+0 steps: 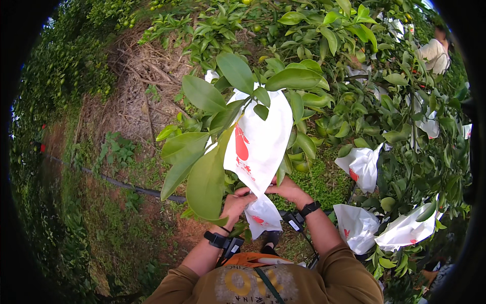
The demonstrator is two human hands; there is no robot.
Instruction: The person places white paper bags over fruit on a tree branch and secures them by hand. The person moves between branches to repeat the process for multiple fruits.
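Note:
Both my hands meet at the gathered top of a white fruit bag with red print [262,217], low in the middle of the view. My left hand [237,205] pinches it from the left. From the right, my right hand [286,190] reaches to the same spot, its fingertips partly hidden behind a larger white bag with a red fruit print [265,133]. That larger bag hangs just above, among broad green citrus leaves [207,182]. Whatever is inside the bags is hidden.
More white bags [357,228] hang in the citrus tree at the right. Green fruit [302,166] shows between leaves. A black hose [144,191] crosses the ground at the left, below dry brush [148,76]. Another person [436,55] is at the upper right.

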